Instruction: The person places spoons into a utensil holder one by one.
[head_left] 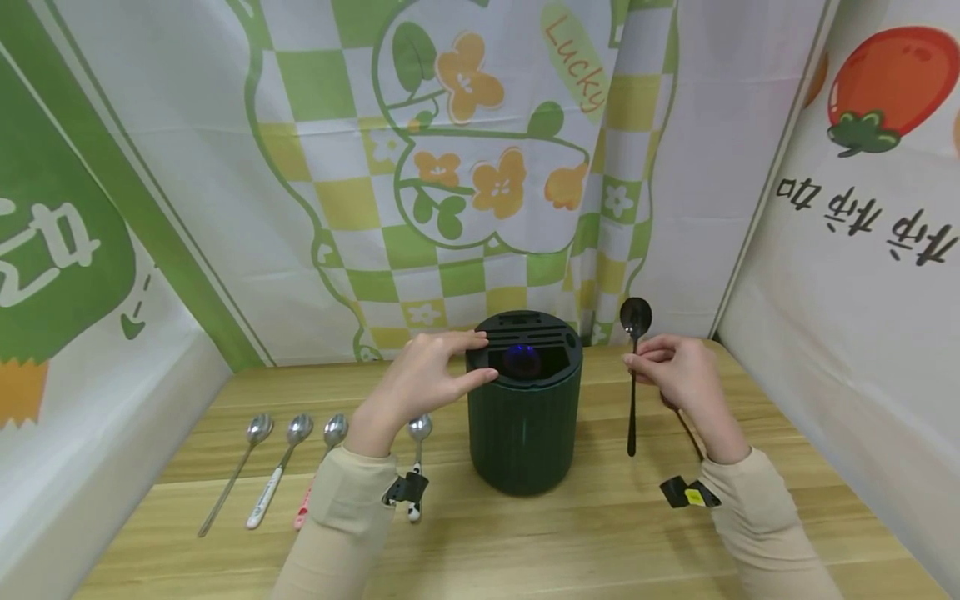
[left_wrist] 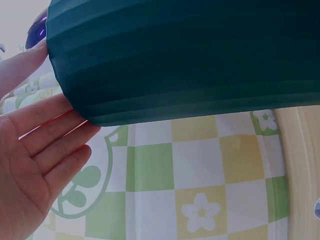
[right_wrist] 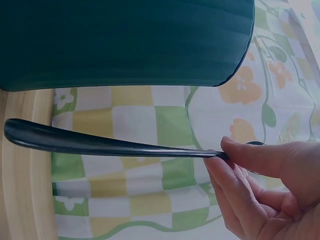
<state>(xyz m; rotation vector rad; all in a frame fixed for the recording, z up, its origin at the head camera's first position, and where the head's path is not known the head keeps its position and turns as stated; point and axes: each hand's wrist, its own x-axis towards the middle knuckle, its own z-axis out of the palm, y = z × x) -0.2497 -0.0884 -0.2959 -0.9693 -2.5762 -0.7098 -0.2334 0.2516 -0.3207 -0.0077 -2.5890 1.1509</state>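
Head: metal spoons lie left of the ribbed green cylinder; right of it, the right hand pinches a glossy black spoon. Left wrist: the left hand touches the cylinder's rim, its grip apart. Right wrist: the smooth handle flares.

Our right hand pinches a glossy black spoon between thumb and fingers, flared handle end pointing left. Dark green ribbed cylindrical container across the top, not touching it. We see green-yellow-white checked cloth behind, pale wooden bench left.
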